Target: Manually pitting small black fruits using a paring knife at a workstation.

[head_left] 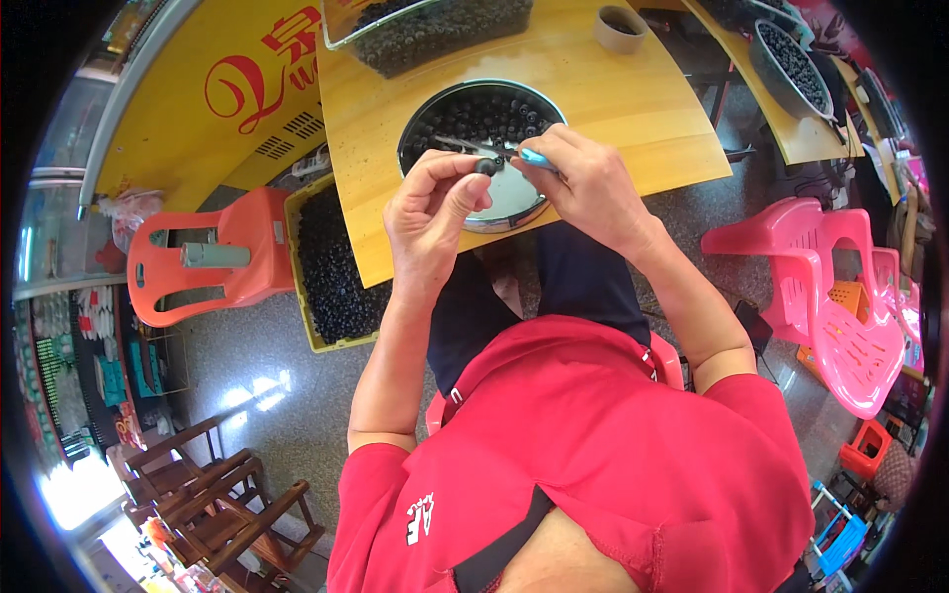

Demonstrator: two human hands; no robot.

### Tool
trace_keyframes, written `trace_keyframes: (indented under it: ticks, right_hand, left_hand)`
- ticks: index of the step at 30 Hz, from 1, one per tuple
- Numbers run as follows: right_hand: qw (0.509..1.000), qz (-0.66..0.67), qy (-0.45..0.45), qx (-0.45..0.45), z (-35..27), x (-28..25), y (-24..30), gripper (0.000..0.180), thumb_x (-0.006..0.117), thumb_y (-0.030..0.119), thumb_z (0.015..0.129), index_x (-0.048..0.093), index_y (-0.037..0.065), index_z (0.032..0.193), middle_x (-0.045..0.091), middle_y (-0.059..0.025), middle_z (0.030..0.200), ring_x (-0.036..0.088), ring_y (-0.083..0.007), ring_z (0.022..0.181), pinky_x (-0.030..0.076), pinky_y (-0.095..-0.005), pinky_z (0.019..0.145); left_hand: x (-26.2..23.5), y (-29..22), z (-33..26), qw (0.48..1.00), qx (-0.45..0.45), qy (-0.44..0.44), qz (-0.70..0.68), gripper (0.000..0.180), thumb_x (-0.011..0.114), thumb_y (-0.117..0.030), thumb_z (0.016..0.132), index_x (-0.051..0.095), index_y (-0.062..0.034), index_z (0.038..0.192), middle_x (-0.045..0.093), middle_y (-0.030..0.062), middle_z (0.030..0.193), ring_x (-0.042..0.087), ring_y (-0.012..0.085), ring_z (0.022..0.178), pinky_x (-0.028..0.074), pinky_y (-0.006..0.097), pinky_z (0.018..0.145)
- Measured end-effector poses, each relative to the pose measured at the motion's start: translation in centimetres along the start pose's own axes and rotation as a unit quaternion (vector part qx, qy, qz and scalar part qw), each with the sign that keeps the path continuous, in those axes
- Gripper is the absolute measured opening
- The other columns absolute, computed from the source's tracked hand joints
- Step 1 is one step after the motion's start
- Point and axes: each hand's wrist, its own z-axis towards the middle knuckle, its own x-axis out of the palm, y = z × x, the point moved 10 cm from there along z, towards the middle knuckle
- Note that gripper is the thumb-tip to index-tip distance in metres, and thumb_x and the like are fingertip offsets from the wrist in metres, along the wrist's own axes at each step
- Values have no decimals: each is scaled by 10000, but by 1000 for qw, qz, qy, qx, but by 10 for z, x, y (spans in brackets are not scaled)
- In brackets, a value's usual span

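Between the thumb and fingertips of my left hand (427, 206) is a small dark round piece (485, 167), perhaps a fruit or snail; its kind is unclear. My right hand (596, 190) is closed on a slim knife-like tool with a light-blue handle (535, 158). Its thin dark blade (463, 144) points left, just above the round piece. Both hands are raised over a round metal pan (516, 198). Many similar dark round pieces (491, 117) lie in the pan's far part, while its near part shows bare pale metal.
On the wooden table (371, 168) stand a clear tub of dark pieces (435, 40) and a small beige cup (621, 30). A yellow crate (314, 341) of dark pieces is at the left, beside an orange chair (259, 237). Pink chairs (855, 351) stand right.
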Motion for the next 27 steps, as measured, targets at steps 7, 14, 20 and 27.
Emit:
trace_keyframes:
  ticks: [7,14,20,27]
  right_hand:
    - [999,19,12,-33,6,-3,26,165,677,68,803,643,39,962,592,-102,811,600,-281,652,469,-361,556]
    - [999,-33,14,-41,6,-2,29,196,683,65,776,641,55,967,598,-80,827,615,-274,666,484,-365,558]
    - [998,-56,1,-26,6,1,11,171,679,67,794,643,52,961,601,-88,810,622,-272,684,489,-360,578]
    - [921,330,58,198,0,24,-16,221,682,252,889,668,36,935,641,-41,780,592,-112,671,484,-275,618]
  left_hand:
    - [-4,6,-1,999,-13,-16,24,165,656,4,875,616,34,1032,574,32,939,578,94,784,479,209,711]
    - [-2,2,0,999,1,-8,42,164,653,16,873,613,37,1030,572,30,940,567,93,775,466,214,688]
    - [-3,4,-2,1000,-10,7,-1,148,643,5,881,617,40,1023,576,49,916,576,111,755,474,230,682]
    - [-4,9,-1,1000,-20,2,11,158,652,37,865,623,56,1019,589,51,932,596,111,774,490,220,690]
